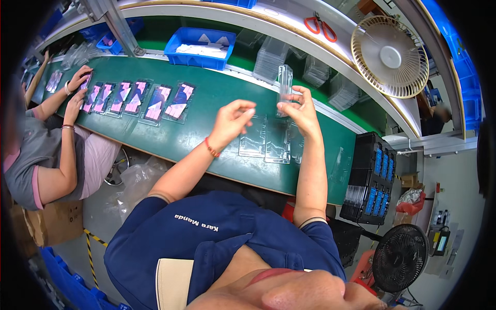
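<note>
My right hand (300, 109) pinches a clear plastic blister tray (284, 80), held upright above the table, between thumb and fingers. To its left, my left hand (235, 122) hovers with loosely curled fingers, the thumb a little apart from them and no object visible in it. Beneath and between both hands, clear plastic trays lie on the green table: one tray (252, 142) nearer my left hand, another tray (277, 147) beside it. A third, partly hidden by my right forearm, lies at their right.
Several packed trays with pink-and-dark contents (155, 103) line the table's left, where a co-worker's hands (77, 85) handle one. Beyond stand a blue bin (200, 49) and stacked clear trays (271, 58). Red-handled scissors (320, 27) and a fan (390, 57) are on the shelf; black crates (364, 178) stand right.
</note>
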Motion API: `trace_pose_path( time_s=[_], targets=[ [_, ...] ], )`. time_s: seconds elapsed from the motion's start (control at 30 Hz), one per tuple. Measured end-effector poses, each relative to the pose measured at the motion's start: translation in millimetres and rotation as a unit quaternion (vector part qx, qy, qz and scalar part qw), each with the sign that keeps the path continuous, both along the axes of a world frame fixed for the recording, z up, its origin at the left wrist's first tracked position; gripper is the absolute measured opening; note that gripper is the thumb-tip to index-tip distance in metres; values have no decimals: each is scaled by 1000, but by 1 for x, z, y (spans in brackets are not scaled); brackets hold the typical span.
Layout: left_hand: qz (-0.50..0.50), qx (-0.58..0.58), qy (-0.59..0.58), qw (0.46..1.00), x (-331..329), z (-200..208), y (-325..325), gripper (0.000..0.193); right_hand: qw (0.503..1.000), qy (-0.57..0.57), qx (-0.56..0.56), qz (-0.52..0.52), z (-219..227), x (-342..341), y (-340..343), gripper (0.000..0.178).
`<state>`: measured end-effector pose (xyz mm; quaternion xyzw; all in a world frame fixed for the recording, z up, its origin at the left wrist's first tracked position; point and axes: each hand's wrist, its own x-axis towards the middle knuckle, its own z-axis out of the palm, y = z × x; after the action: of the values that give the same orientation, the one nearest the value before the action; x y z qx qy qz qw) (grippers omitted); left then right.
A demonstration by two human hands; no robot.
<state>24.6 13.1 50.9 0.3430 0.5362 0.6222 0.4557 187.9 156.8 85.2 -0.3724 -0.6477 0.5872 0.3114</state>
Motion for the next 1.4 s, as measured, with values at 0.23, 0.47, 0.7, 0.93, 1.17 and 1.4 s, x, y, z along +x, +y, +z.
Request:
trace_pose_path(
  time_s=[0.23,0.47,0.7,0.93,1.17,1.4],
  targets=[
    [-63,63,-163,983,7,-12,37,13,999,-32,5,9,-11,0,-16,70],
    [-22,44,-190,980,-20,-9,7,12,884,-304,349,-73,-5,-10,-13,80],
    [-98,88,-260,957,-6,-14,-14,9,993,49,-24,100,-3,-35,-76,83],
    [-179,92,-354,913,6,-17,-32,8,990,68,-66,106,10,-13,-101,87],
    [-148,99,-247,953,1,-3,-37,11,992,100,-76,19,16,12,-99,81],
    [-206,55,-246,945,22,4,-28,13,997,72,-33,-10,3,16,-108,79]
  ],
)
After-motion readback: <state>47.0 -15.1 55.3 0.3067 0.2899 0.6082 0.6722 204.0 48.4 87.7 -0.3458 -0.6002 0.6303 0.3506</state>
